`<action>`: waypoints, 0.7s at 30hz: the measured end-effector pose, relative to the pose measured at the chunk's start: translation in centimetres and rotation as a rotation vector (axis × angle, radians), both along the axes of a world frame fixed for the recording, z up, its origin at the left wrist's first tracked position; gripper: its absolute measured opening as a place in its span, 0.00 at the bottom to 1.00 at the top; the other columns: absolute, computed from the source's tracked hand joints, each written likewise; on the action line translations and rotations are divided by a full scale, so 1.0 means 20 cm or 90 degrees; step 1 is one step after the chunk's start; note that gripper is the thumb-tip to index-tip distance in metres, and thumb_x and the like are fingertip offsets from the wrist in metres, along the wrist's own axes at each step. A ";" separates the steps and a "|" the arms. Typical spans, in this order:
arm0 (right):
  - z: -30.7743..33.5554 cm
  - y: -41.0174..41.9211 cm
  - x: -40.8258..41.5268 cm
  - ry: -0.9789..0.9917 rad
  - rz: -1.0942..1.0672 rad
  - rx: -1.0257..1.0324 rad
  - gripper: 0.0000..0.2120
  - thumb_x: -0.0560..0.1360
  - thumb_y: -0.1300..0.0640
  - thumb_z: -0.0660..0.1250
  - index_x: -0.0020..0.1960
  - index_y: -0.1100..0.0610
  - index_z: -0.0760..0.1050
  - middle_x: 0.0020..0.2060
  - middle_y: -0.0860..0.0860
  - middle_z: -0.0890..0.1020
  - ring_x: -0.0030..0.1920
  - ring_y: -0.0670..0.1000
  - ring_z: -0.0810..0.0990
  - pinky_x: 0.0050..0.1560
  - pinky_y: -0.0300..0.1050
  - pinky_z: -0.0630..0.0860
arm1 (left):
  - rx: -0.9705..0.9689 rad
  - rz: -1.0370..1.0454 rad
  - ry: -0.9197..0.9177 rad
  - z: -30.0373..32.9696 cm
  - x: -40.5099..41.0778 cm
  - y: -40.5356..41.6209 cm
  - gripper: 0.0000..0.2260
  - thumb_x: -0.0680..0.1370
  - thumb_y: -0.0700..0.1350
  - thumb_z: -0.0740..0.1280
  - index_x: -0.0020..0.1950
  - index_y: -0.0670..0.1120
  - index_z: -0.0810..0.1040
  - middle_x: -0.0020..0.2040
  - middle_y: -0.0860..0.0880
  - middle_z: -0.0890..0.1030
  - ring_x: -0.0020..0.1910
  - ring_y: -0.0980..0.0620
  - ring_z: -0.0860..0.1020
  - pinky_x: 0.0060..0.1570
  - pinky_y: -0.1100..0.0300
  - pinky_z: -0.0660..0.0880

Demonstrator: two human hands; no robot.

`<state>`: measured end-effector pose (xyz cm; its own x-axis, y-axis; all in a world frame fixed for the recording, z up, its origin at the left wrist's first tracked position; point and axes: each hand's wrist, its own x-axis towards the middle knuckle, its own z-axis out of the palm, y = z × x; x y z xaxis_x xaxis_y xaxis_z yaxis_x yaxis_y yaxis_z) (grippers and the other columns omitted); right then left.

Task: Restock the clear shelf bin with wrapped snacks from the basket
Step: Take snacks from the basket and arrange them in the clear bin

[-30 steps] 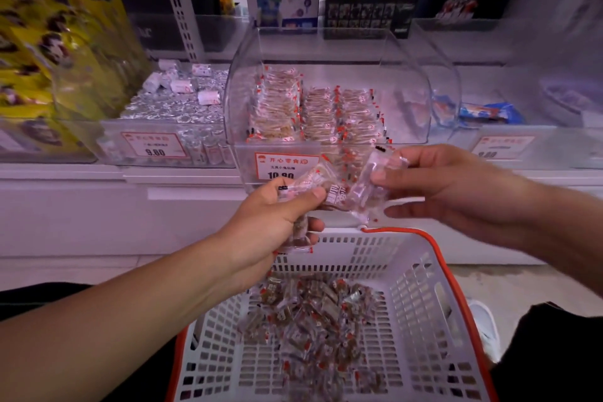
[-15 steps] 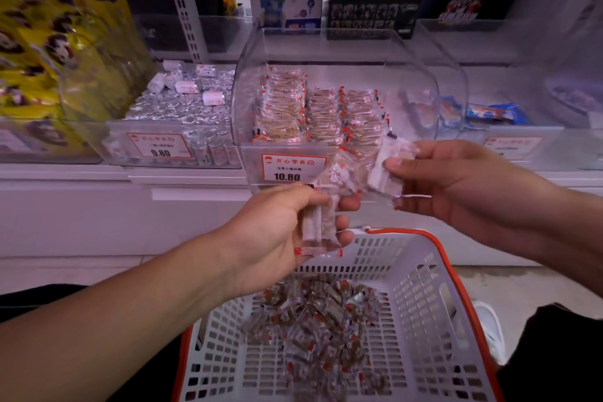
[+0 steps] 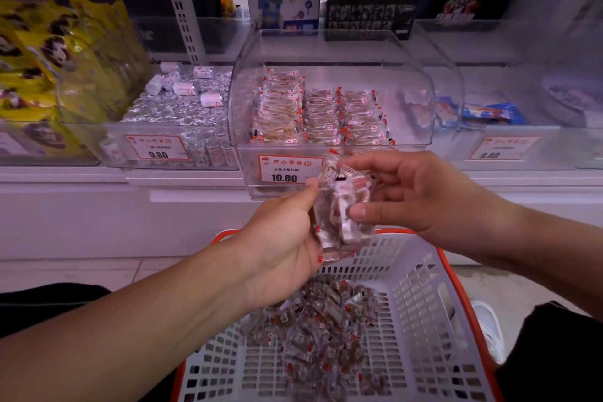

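Head view: left hand (image 3: 280, 248) and right hand (image 3: 421, 196) both pinched a small stack of clear-wrapped snack packets with red corner tabs (image 3: 342, 215), held above the white perforated plastic basket with orange rim (image 3: 434, 320), near the front of the clear acrylic shelf bin (image 3: 329, 52). More packets lay loose in the basket. Packets looked light, crinkly, slippery; likely brittle inside. Best gripped across the flat faces, stack kept squared.

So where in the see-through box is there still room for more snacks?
In the clear bin, the bare floor right of the three snack stacks, toward its right wall, is free. The left and middle are crowded. Above the stacks there is open space to pass a hand.
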<state>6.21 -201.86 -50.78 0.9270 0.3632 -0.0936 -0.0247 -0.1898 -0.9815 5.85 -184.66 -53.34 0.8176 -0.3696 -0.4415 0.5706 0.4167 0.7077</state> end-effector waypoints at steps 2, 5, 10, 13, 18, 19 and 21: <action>0.01 0.01 0.00 -0.002 0.033 -0.006 0.26 0.69 0.73 0.71 0.63 0.55 0.76 0.46 0.47 0.86 0.41 0.43 0.84 0.42 0.34 0.79 | -0.010 -0.001 0.005 0.01 0.00 0.00 0.23 0.85 0.54 0.50 0.67 0.42 0.76 0.57 0.38 0.83 0.41 0.46 0.83 0.38 0.52 0.83; 0.02 0.02 0.00 -0.023 0.063 -0.050 0.22 0.70 0.72 0.72 0.59 0.52 0.78 0.45 0.48 0.86 0.41 0.45 0.83 0.44 0.39 0.81 | -0.012 -0.024 0.020 0.02 0.00 0.00 0.27 0.85 0.57 0.46 0.65 0.42 0.77 0.56 0.40 0.84 0.44 0.48 0.83 0.46 0.51 0.81; 0.01 0.03 0.00 -0.084 0.085 -0.184 0.23 0.70 0.67 0.74 0.63 0.56 0.77 0.49 0.54 0.84 0.40 0.48 0.81 0.50 0.48 0.81 | 0.024 -0.004 0.029 0.03 0.00 0.01 0.21 0.85 0.49 0.51 0.64 0.39 0.78 0.58 0.38 0.83 0.46 0.43 0.80 0.47 0.49 0.78; 0.02 0.04 0.00 -0.081 0.138 -0.212 0.27 0.72 0.65 0.73 0.69 0.52 0.74 0.52 0.47 0.84 0.39 0.44 0.81 0.46 0.40 0.79 | 0.032 0.015 0.026 0.03 -0.01 0.01 0.20 0.85 0.50 0.53 0.67 0.40 0.76 0.61 0.37 0.81 0.55 0.38 0.79 0.52 0.43 0.76; 0.04 0.04 0.01 -0.105 0.154 -0.263 0.29 0.72 0.63 0.74 0.71 0.51 0.71 0.53 0.50 0.84 0.40 0.48 0.82 0.47 0.43 0.80 | 0.010 0.021 0.021 0.03 -0.01 0.02 0.20 0.85 0.50 0.53 0.67 0.40 0.76 0.60 0.37 0.82 0.63 0.37 0.78 0.65 0.40 0.71; 0.05 0.04 0.02 -0.118 0.155 -0.276 0.28 0.72 0.62 0.74 0.70 0.52 0.71 0.52 0.51 0.83 0.42 0.51 0.83 0.49 0.47 0.81 | 0.006 0.024 0.022 0.03 -0.01 0.02 0.20 0.85 0.49 0.52 0.67 0.40 0.76 0.60 0.37 0.82 0.61 0.38 0.79 0.64 0.41 0.72; 0.06 0.03 0.02 -0.130 0.165 -0.297 0.27 0.73 0.60 0.74 0.70 0.53 0.71 0.51 0.53 0.83 0.45 0.53 0.82 0.52 0.51 0.80 | 0.002 0.028 0.026 0.03 -0.01 0.02 0.20 0.85 0.48 0.52 0.66 0.39 0.76 0.59 0.37 0.82 0.62 0.39 0.80 0.61 0.43 0.75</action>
